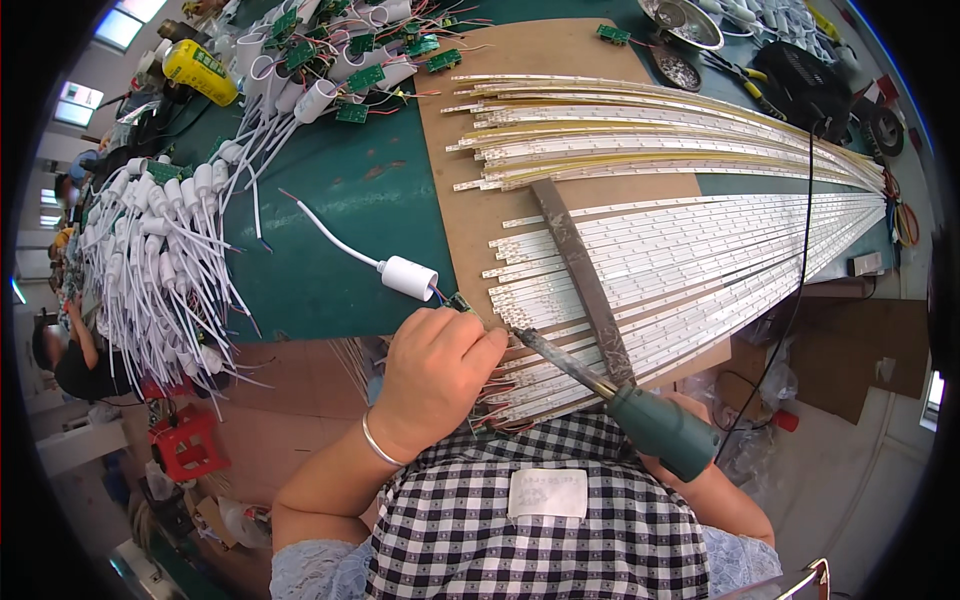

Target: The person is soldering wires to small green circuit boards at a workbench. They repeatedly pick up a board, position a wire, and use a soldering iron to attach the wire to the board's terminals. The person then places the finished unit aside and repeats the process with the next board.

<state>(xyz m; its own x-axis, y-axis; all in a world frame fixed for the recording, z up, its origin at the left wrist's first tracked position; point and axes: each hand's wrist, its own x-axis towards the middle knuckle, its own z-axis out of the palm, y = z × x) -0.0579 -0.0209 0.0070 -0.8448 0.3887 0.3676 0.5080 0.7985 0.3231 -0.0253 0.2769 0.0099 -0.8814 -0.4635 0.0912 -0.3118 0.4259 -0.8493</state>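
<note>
My left hand (440, 362) is closed, fingertips pinching a small green circuit board (460, 303) at the left ends of the LED strips. Thin wires join that board to a white cylindrical end cap (409, 278), whose white cable (335, 233) trails up and left over the table. In my right hand (690, 408), mostly hidden behind the handle, is a soldering iron (660, 432) with a green handle. Its dark tip reaches the strip ends just beside my left fingertips. White LED strips (680, 240) lie fanned out, with a dark flat bar (582, 280) across them.
A second bundle of strips (620, 130) lies farther back on brown board (440, 190). White end caps with cables (160, 240) pile at the left edge, more with boards (350, 75) behind. Pliers (750, 80), a metal dish (685, 22) and a yellow bottle (200, 72) stand around; a black cord (808, 200) hangs right.
</note>
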